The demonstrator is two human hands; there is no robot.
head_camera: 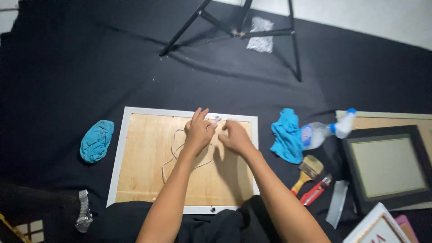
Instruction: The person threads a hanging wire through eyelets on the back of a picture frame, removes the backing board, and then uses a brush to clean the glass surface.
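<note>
White cord (173,157) lies looped on plywood back of white picture frame (118,153), centre of black cloth (67,67) on floor. Left hand (198,130) at frame's far edge, fingers pinched on cord end beside small metal piece (217,119). Right hand (235,137) just right of it, blurred; finger state unclear. Left: blue rag (96,140), wristwatch (83,211). Right: second blue rag (286,135), plastic bottle (326,130), paintbrush (306,173), red cutter (316,190), dark frame (387,166). Far: black stand legs (243,31).

Black cloth (67,67) carries frame (118,148) w/ plywood back under hands; teal rag (286,135), spray bottle (321,132), brush (306,173) right of right hand (234,137).
</note>
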